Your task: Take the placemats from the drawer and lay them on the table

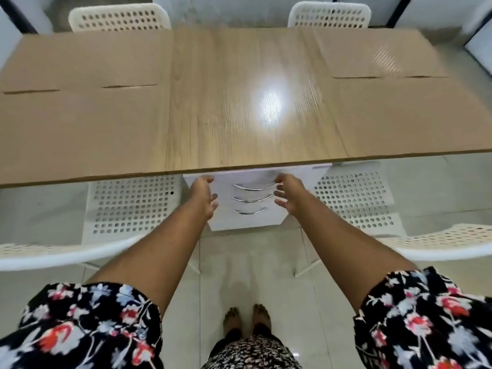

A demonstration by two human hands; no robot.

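Four brown placemats lie flat on the wooden bench [239, 102]: two on the left [80, 62] [80, 134], two on the right [378, 54] [415, 118]; under the bench's near edge stands a white drawer unit [249, 217] with three curved metal handles, all drawers closed; the left hand [203, 197] and right hand [288, 194] hover either side of its front, fingers spread and loosely bent, holding nothing; white perforated chairs [133, 206] flank the unit.
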